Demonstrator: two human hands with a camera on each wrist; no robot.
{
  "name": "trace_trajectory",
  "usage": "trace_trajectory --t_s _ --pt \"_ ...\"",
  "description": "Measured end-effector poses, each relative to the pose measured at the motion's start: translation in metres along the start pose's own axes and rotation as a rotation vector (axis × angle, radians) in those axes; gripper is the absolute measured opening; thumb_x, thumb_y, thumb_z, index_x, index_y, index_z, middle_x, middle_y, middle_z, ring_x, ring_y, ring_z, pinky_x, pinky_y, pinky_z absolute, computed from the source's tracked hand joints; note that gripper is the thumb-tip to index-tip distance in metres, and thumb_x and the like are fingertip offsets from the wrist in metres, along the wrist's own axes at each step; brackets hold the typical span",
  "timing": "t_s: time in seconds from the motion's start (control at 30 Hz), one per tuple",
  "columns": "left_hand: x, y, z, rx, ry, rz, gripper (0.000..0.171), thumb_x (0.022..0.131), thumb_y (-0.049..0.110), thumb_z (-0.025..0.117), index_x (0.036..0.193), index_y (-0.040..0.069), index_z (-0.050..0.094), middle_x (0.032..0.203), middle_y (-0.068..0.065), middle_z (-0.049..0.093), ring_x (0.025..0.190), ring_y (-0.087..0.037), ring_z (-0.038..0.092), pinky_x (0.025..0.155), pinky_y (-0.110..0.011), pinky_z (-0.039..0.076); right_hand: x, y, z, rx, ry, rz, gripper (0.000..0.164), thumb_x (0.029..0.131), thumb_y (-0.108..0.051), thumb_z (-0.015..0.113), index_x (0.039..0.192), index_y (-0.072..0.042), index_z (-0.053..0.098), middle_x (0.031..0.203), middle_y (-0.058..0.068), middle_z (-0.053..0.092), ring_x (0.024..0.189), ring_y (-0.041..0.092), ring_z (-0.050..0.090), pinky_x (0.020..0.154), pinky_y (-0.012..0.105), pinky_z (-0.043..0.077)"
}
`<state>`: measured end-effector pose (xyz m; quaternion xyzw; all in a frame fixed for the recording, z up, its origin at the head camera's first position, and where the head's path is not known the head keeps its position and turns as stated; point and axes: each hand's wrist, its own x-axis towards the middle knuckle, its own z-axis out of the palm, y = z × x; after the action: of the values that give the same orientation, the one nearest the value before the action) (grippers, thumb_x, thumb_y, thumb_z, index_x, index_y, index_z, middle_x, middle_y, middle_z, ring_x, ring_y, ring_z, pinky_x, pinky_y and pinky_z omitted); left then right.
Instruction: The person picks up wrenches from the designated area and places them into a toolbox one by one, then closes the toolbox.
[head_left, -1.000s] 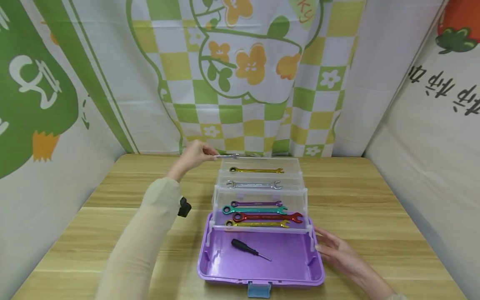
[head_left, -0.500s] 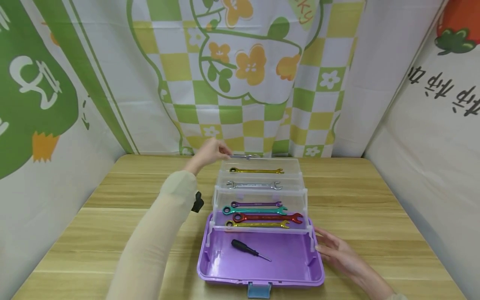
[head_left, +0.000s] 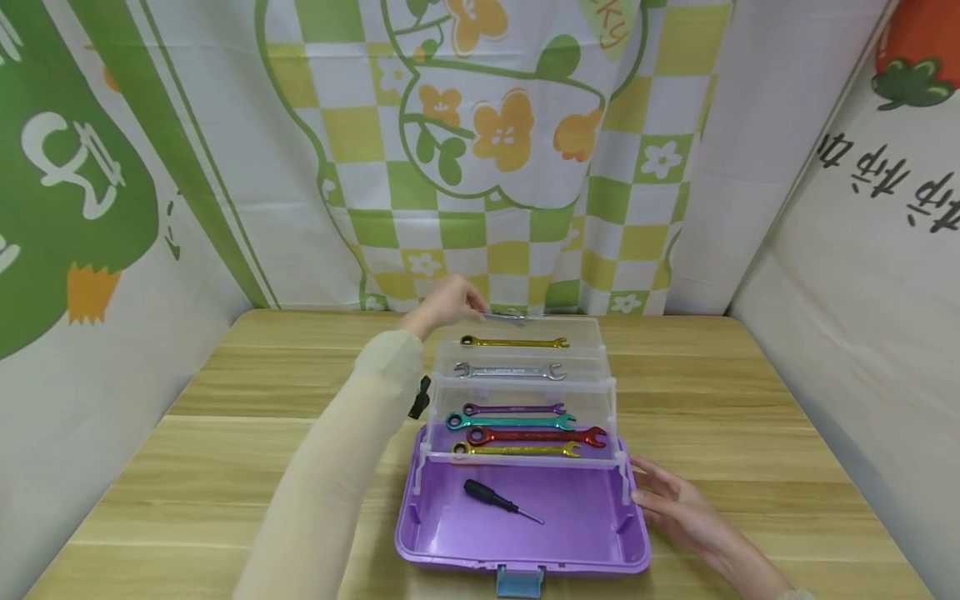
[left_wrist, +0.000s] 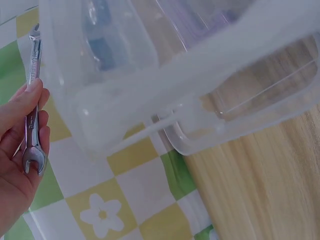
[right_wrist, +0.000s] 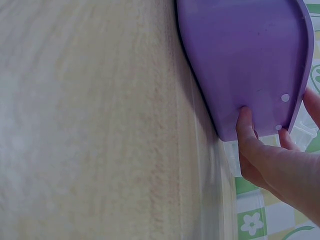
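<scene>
My left hand (head_left: 450, 302) pinches a silver open-end wrench (left_wrist: 32, 125) between thumb and fingers, above the back edge of the toolbox's top clear tray (head_left: 577, 327). A gold wrench (head_left: 517, 342) lies in that tray. A silver double open-end wrench (head_left: 510, 372) sits one tier lower. Purple (head_left: 517, 409), teal (head_left: 513, 422), red (head_left: 536, 436) and gold wrenches lie in the front tray. Below, a black-handled screwdriver (head_left: 491, 495) rests in the purple base (head_left: 525, 542). With its fingers extended, my right hand (head_left: 682, 508) touches the base's right side (right_wrist: 250, 60).
The toolbox stands on a wooden table (head_left: 750, 433), its trays fanned out toward the back. A blue latch (head_left: 519, 582) hangs at the front. Behind the table hangs a checkered curtain (head_left: 480, 225), with white printed cloths at both sides.
My left hand has moved right with the silver wrench, from beyond the tray's left corner to over its back edge. The right hand stays against the toolbox.
</scene>
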<state>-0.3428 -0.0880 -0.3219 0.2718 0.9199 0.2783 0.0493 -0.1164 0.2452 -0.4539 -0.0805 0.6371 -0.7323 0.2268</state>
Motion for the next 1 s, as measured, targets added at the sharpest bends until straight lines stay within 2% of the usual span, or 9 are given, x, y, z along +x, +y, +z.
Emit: trace_trajectory --t_s 0.17,0.2,0.23,0.33,0.43,0.5,0.57,0.8,1.0 --pt "0.054 -0.062 0.034 -0.032 0.006 0.112 0.012 0.066 0.016 0.076 0.076 0.012 0.07 0.073 0.0 0.066 0.066 -0.012 0.059 0.061 -0.022 0.047 -0.001 0.0 0.0 -0.003 0.006 0.009 0.063 0.09 -0.006 0.047 0.136 0.008 0.007 0.136 0.033 0.018 0.108 0.012 0.05 0.092 0.029 0.041" --pt "0.06 -0.069 0.04 -0.036 0.018 0.142 0.013 0.064 0.017 0.077 0.074 0.014 0.07 0.07 0.001 0.065 0.063 -0.01 0.058 0.058 -0.02 0.046 -0.001 -0.001 0.0 -0.004 0.005 0.01 0.063 0.09 -0.006 0.047 0.136 0.008 0.007 0.136 0.033 0.018 0.109 0.012 0.05 0.092 0.03 0.04" --pt "0.066 -0.071 0.043 -0.035 0.007 0.127 0.014 0.063 0.017 0.078 0.074 0.014 0.07 0.07 0.001 0.065 0.063 -0.01 0.058 0.058 -0.02 0.046 -0.001 -0.001 0.0 -0.005 0.005 0.012 0.063 0.09 -0.006 0.047 0.136 0.008 0.007 0.137 0.033 0.018 0.109 0.012 0.05 0.092 0.03 0.04" --pt "0.05 -0.034 0.032 0.002 -0.046 0.038 0.014 0.067 0.013 0.076 0.079 0.01 0.07 0.077 -0.003 0.067 0.069 -0.014 0.06 0.065 -0.022 0.048 -0.001 -0.001 0.0 -0.008 0.004 0.013 0.063 0.09 -0.007 0.047 0.136 0.007 0.007 0.137 0.033 0.019 0.109 0.013 0.05 0.092 0.03 0.041" --pt "0.023 0.007 0.019 0.058 -0.052 0.0 0.012 0.071 0.003 0.071 0.083 0.003 0.069 0.08 -0.007 0.067 0.073 -0.016 0.061 0.071 -0.024 0.049 -0.001 -0.001 0.0 -0.005 0.003 0.013 0.062 0.09 -0.006 0.047 0.136 0.007 0.008 0.136 0.032 0.019 0.108 0.013 0.05 0.092 0.03 0.041" --pt "0.013 0.021 0.016 0.074 -0.039 0.009 0.011 0.072 0.002 0.069 0.084 0.0 0.069 0.081 -0.009 0.067 0.075 -0.016 0.061 0.072 -0.023 0.048 -0.001 0.0 0.0 -0.001 0.004 0.011 0.061 0.09 -0.006 0.047 0.136 0.007 0.009 0.136 0.032 0.02 0.108 0.013 0.05 0.092 0.031 0.041" --pt "0.009 0.027 0.016 0.066 -0.041 0.003 0.012 0.073 0.0 0.067 0.086 -0.002 0.067 0.084 -0.011 0.067 0.076 -0.017 0.06 0.073 -0.022 0.048 -0.001 0.0 0.0 -0.001 0.007 0.01 0.061 0.09 -0.006 0.047 0.136 0.007 0.01 0.136 0.032 0.021 0.108 0.012 0.05 0.092 0.03 0.041" --pt "0.014 0.029 0.02 0.02 -0.057 -0.014 0.013 0.073 0.0 0.067 0.086 -0.001 0.067 0.087 -0.011 0.066 0.08 -0.019 0.061 0.074 -0.022 0.048 -0.001 0.001 0.0 -0.016 0.018 0.011 0.063 0.089 -0.006 0.048 0.136 0.008 0.008 0.137 0.033 0.018 0.109 0.011 0.05 0.091 0.029 0.041" --pt "0.015 0.031 0.021 0.003 -0.111 -0.034 0.015 0.075 -0.002 0.064 0.09 0.0 0.067 0.092 -0.012 0.066 0.085 -0.019 0.061 0.076 -0.023 0.048 -0.001 0.0 0.0 -0.005 0.013 0.01 0.062 0.089 -0.006 0.047 0.136 0.008 0.009 0.136 0.032 0.02 0.108 0.011 0.05 0.092 0.03 0.041"
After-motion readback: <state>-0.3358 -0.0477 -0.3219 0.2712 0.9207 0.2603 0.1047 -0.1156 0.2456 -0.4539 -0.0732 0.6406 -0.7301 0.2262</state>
